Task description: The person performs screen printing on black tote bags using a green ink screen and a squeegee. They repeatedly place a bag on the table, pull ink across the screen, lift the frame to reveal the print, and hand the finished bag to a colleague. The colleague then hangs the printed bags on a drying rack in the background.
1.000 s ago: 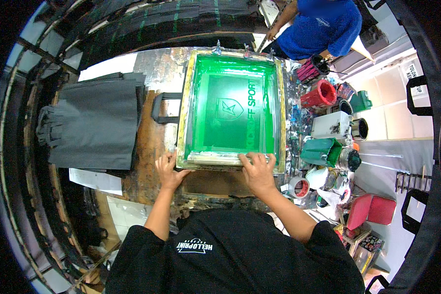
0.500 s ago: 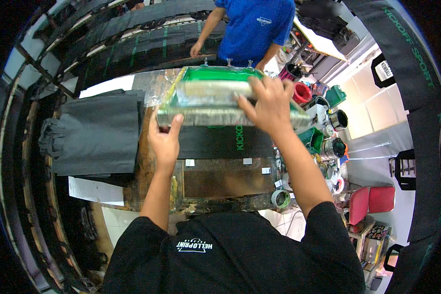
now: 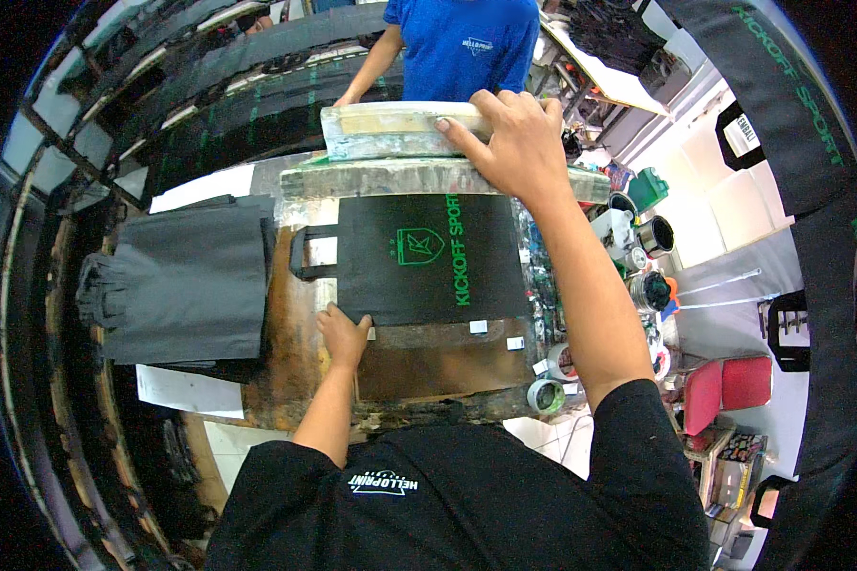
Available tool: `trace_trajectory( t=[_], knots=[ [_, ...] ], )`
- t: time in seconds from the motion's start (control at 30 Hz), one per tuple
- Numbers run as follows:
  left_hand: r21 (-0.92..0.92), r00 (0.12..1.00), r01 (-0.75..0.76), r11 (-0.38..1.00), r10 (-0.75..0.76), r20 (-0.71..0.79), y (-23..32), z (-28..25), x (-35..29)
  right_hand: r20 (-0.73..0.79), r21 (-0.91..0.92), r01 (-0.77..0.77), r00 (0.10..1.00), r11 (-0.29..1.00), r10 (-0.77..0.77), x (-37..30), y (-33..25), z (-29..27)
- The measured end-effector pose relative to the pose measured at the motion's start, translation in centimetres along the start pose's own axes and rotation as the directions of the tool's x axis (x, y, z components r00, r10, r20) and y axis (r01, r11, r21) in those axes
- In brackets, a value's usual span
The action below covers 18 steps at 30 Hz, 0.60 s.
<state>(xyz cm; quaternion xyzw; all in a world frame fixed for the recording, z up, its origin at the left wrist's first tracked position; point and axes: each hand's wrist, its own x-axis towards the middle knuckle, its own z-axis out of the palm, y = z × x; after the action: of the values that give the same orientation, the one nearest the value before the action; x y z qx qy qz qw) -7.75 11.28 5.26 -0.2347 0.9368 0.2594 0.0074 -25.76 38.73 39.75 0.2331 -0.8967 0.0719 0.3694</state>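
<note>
My right hand [image 3: 514,143] grips a long squeegee [image 3: 390,133] with a pale, stained handle, at the far side of the table. Just below the squeegee, a screen printing frame [image 3: 381,179] stands tilted up, its near edge raised. Under and in front of it lies a black fabric bag [image 3: 381,285] bearing a fresh-looking green shield and lettering, its loop handle pointing left. My left hand [image 3: 343,333] is at the bag's near left corner, fingers and thumb apart; whether it touches the cloth I cannot tell.
A stack of black bags [image 3: 186,276] lies on the left of the worktable [image 3: 419,366]. Ink cans [image 3: 653,234] and tape rolls [image 3: 546,394] crowd its right side. A person in a blue shirt [image 3: 462,48] stands beyond. A red chair [image 3: 700,395] is at the right.
The frame has tipped up and away, exposing the printed bag. My left hand has let go of the frame and come down toward me. My right hand has moved slightly farther away with the squeegee.
</note>
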Motion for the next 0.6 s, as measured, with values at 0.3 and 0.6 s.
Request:
trace_trajectory(
  t=[0.3, 0.6],
  knots=[
    [-0.179, 0.987, -0.149, 0.973, 0.137, -0.079, 1.1, -1.3, 2.6, 0.041, 0.054, -0.047, 0.998, 0.997, 0.045, 1.6, 0.1, -0.3],
    [-0.688, 0.984, -0.132, 0.714, 0.179, -0.004, 5.7, -22.8, 9.4, 0.018, 0.081, -0.067, 0.998, 0.994, 0.066, 2.0, 0.8, -0.2]
  ],
)
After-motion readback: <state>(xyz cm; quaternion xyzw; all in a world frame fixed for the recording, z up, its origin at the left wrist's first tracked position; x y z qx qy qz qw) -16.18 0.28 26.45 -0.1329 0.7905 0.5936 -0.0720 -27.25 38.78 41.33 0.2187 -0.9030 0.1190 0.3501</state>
